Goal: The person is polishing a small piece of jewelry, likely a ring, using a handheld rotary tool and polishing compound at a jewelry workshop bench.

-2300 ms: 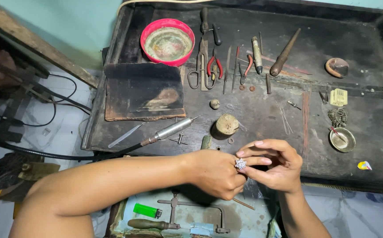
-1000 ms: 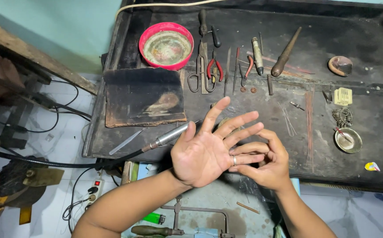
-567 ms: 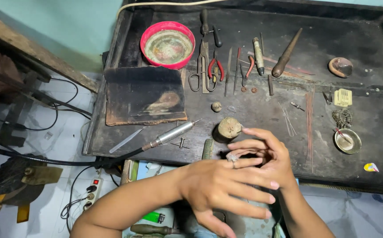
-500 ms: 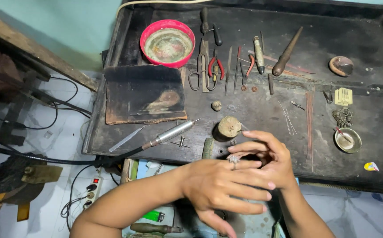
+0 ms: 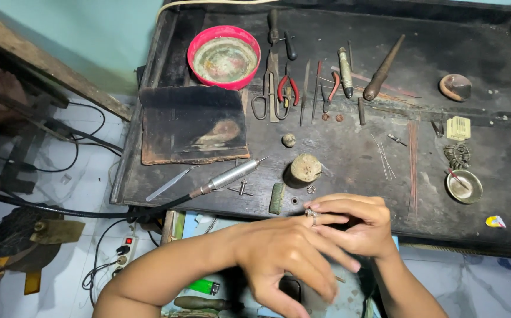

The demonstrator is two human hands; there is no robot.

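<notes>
My right hand (image 5: 358,227) pinches the small stone-set ring (image 5: 312,215) at the near edge of the dark workbench (image 5: 503,171), threaded on a finger of my left hand (image 5: 288,253), whose fingers splay loose, pointing toward it.

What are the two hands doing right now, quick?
Left hand: open, fingers spread, a ring on one finger.
Right hand: pinching that ring.

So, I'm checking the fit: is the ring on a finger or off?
On: the ring circles a left hand finger, steadied by right hand fingers.
</notes>
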